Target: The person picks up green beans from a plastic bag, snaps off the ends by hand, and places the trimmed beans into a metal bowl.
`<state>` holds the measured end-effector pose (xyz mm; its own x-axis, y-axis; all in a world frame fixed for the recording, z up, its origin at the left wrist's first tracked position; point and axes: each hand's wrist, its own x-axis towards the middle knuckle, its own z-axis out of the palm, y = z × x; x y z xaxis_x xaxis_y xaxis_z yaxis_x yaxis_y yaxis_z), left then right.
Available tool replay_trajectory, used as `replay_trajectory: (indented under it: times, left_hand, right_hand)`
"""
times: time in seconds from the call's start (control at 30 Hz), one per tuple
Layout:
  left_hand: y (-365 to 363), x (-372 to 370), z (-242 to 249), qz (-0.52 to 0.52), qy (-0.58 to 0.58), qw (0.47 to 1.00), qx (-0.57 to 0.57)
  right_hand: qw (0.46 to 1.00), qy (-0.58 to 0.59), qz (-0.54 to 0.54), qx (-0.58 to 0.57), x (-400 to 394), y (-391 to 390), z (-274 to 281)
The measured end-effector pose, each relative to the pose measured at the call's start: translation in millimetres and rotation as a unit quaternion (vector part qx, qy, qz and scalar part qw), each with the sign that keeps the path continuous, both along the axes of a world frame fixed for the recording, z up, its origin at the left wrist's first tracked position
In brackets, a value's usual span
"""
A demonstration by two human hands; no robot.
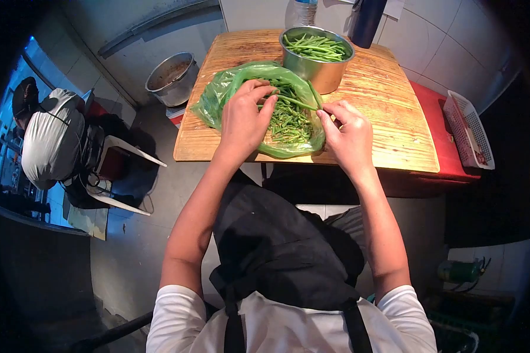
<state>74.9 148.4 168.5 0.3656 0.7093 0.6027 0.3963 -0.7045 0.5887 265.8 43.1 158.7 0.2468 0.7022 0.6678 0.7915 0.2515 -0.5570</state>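
Above a green plastic bag (212, 106), both hands hold a long green bean (300, 104) between them. My left hand (247, 115) pinches one end with the thumb and fingers, over the left side of the bag. Closed on the other end is my right hand (347, 132), at the bag's right rim. Inside the open bag lie many short green pieces (288, 125) and some longer ones. Just behind it stands a round metal pot (324, 73) filled with long green beans (315, 47).
The wooden table (388, 117) carries the bag and pot. At the back are a water bottle (303, 13) and a dark flask (368, 22). A white basket (468, 132) rests on red cloth at right. Left are a used pot (172, 79), a chair (121, 203) and a seated person (53, 138).
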Motion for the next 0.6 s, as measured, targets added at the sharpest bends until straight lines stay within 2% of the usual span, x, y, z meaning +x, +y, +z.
replay_trajectory:
  times: [0.17,0.23,0.27,0.3,0.33,0.37,0.4,0.43,0.47,0.53,0.6]
  left_hand:
    - [-1,1,1,0.005,-0.02,1.0,0.013]
    - [-12,-1,14,0.034,-0.015,0.997,-0.064]
    - [-11,1,10,0.035,-0.016,0.997,-0.063]
    - [-11,5,5,-0.025,-0.156,0.981,-0.111]
    - [-10,6,3,-0.085,-0.293,0.94,-0.155]
    - [-12,4,-1,-0.11,-0.329,0.918,-0.191]
    - [-20,5,3,-0.108,-0.329,0.919,-0.19]
    - [-32,8,7,-0.111,-0.399,0.878,-0.24]
    - [-43,11,9,-0.113,-0.465,0.829,-0.287]
    - [-64,16,5,-0.11,-0.472,0.819,-0.307]
    - [-83,20,-3,-0.15,-0.507,0.769,-0.359]
  right_hand:
    - [1.0,0.002,-0.013,0.003,5,-6,0]
    - [1.0,0.002,-0.011,0.016,6,-9,0]
    - [0.999,0.041,-0.002,0.01,5,-12,-1]
    - [0.997,0.079,0.007,0.004,4,-15,-1]
    - [0.997,0.079,0.009,0.005,1,-17,-2]
    - [0.981,0.187,0.042,0.019,-4,-20,-5]
    - [0.953,0.293,0.075,0.032,-9,-24,-7]
    - [0.921,0.376,0.101,0.02,-16,-31,-6]
    - [0.921,0.376,0.104,0.019,-23,-37,-5]
    - [0.883,0.454,0.107,-0.048,-39,-48,-4]
    - [0.885,0.442,0.109,-0.093,-53,-56,-13]
